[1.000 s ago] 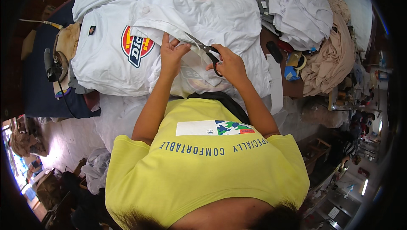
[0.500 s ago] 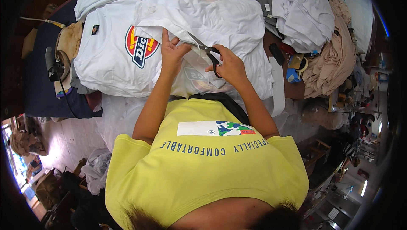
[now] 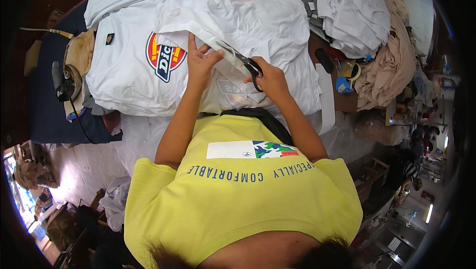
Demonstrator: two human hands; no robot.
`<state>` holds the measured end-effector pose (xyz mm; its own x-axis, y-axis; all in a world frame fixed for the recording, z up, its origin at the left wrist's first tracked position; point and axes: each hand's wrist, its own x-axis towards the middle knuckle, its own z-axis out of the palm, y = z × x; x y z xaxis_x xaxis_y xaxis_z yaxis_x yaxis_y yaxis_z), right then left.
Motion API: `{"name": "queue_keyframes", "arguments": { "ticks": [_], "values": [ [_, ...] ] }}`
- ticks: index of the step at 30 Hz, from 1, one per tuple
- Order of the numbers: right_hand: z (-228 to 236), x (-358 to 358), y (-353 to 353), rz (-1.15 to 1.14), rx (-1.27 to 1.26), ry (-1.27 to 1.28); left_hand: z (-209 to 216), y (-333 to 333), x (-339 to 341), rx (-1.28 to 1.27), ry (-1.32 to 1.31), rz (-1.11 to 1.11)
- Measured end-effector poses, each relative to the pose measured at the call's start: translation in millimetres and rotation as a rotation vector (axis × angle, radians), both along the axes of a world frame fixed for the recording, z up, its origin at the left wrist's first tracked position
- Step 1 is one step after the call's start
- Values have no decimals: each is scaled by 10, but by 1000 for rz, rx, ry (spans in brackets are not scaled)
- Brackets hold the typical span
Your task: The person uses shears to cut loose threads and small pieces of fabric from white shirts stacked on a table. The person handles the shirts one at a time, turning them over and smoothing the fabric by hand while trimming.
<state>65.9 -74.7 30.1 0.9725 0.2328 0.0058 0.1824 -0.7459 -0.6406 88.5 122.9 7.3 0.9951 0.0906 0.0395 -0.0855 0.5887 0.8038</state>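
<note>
A white T-shirt (image 3: 238, 18) lies spread over a pile, its near edge lifted in a fold. My left hand (image 3: 201, 68) is at that edge, the index finger stretched up against the cloth and the thumb and another finger bent at the fold; it appears to grip the edge lightly. My right hand (image 3: 271, 79) holds black-handled scissors (image 3: 253, 68) by the finger loops. Their blades point up and left along the edge and are partly covered by cloth. Beside my left hand lies another white T-shirt (image 3: 124, 58) with a red, yellow and dark blue print.
A dark hand tool with a cord (image 3: 62, 83), seemingly an iron, stands on the table's left. On the right are white garments (image 3: 352, 16), beige cloth (image 3: 391, 70), a tape roll (image 3: 354, 73) and a hanging white strip (image 3: 326, 100).
The scissors' blades, spread apart earlier, have come together. My right hand has shifted slightly right and down, while my left hand stays nearly in place at the shirt's edge.
</note>
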Motion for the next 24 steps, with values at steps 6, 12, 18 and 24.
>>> {"name": "queue_keyframes", "arguments": {
  "ticks": [6, 12, 18, 24],
  "values": [
    [14, -44, 17, -1, -48, -93, -17, 84, 57, 11, 14, -30],
    [187, -3, 109, 4, -74, -41, -34, 56, 3, -11, 18, -23],
    [161, 41, 148, 32, -33, -17, -19, 84, -15, 14, -20, -29],
    [41, 10, 53, 20, 8, 63, -5, 94, -15, 24, 4, 11]
  ]
}}
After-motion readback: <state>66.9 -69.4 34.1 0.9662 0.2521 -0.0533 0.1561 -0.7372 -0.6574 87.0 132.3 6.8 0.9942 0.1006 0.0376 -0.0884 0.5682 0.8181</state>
